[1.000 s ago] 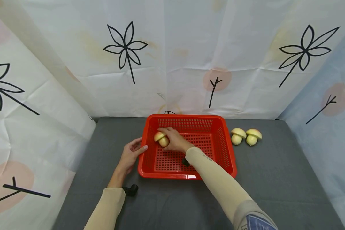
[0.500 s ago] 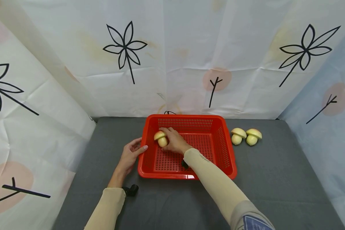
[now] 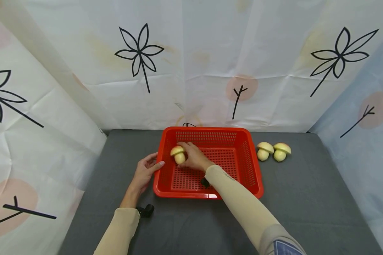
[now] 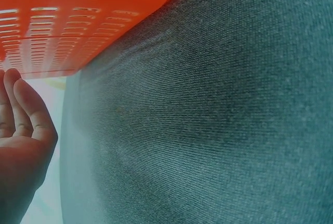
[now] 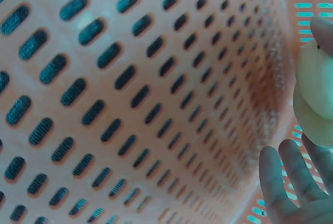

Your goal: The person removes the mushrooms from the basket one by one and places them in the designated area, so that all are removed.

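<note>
In the head view a red plastic basket [image 3: 207,194] with slotted walls stands on a table. My left hand [image 3: 144,172] holds its left rim, thumb over the edge and fingers against the outer side. In the left wrist view, the fingers [image 4: 32,110] touch the basket wall. My right hand [image 3: 195,158] reaches into the basket and grips a pale yellow mushroom [image 3: 178,155] with a reddish cap top. The right wrist view shows this mushroom [image 5: 316,94] between thumb and a finger, other fingers extended below. Whether it touches the basket floor is hidden.
Two similar mushrooms, one [image 3: 265,151] beside another [image 3: 281,152], stand on the grey tablecloth [image 3: 312,191] right of the basket. A white patterned curtain [image 3: 207,53] hangs behind and on both sides.
My right hand and the mushroom have shifted very slightly left within the basket, and the mushroom has turned a little more upright. My left hand and the basket hold their place.
</note>
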Motion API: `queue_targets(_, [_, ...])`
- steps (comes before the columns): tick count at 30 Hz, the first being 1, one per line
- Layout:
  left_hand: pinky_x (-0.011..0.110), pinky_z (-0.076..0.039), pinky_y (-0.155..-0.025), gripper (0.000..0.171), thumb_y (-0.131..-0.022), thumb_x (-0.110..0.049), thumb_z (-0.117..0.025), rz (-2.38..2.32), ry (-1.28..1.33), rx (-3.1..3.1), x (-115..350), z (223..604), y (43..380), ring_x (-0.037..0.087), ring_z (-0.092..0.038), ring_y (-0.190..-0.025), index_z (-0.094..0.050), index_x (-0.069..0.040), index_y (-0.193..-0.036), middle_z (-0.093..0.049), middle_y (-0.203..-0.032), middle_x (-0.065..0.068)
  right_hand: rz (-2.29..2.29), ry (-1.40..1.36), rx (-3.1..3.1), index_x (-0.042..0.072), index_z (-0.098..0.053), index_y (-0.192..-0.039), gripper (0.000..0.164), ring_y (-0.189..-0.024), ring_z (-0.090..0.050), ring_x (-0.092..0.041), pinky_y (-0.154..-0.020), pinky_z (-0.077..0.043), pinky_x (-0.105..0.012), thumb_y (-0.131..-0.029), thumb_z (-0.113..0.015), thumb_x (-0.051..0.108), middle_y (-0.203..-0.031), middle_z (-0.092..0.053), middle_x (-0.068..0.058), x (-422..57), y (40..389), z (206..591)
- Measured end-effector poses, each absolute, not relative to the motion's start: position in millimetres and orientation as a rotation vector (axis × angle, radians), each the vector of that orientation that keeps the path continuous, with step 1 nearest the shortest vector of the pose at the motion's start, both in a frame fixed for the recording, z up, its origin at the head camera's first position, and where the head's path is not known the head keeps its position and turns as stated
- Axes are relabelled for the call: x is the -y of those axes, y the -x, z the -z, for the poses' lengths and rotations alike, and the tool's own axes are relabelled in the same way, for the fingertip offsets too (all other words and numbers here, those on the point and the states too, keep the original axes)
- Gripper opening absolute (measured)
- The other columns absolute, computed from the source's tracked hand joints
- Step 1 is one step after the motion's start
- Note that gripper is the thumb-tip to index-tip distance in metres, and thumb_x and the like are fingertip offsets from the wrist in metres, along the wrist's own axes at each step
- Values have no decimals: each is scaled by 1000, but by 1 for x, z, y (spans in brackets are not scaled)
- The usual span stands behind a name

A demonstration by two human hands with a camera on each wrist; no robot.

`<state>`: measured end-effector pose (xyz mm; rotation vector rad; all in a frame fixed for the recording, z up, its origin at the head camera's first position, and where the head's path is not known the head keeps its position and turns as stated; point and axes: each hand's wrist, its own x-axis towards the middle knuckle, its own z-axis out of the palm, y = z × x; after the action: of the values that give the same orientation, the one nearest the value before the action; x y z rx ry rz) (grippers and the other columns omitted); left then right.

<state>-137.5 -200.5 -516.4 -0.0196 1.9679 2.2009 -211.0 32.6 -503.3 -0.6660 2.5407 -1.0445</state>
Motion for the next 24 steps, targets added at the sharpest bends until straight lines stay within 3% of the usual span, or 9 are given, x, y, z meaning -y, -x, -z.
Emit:
queue_targets(12, [40, -56, -94, 58, -97, -11, -71, -2208, 26, -1962, 200, 518, 137, 39, -54, -127, -46, 0, -148, -53, -142, 25, 1295, 606, -2448, 14, -44, -152, 89, -123, -51, -24, -103, -46, -48, -77, -92, 20, -139, -52, -6, -45, 204, 482])
queue_targets(16, [35, -56, -92, 57, -96, -10, -71, -2207, 31, -1976, 200, 518, 137, 32, -58, -123, -46, 1, -147, -53, -142, 25, 1391, 603, -2401, 13, -44, -151, 88, -125, -52, -23, -103, -47, -49, -77, -92, 19, -139, -54, -3, -51, 200, 472])
queue_targets(24, [32, -57, -90, 56, -97, -9, -70, -2214, 13, -1987, 200, 520, 138, 17, -63, -113, -47, 1, -147, -55, -139, 24, 1497, 611, -2392, 22, -48, -148, 85, -122, -52, -20, -99, -50, -50, -75, -93, 24, -132, -57, 3, -68, 191, 452])
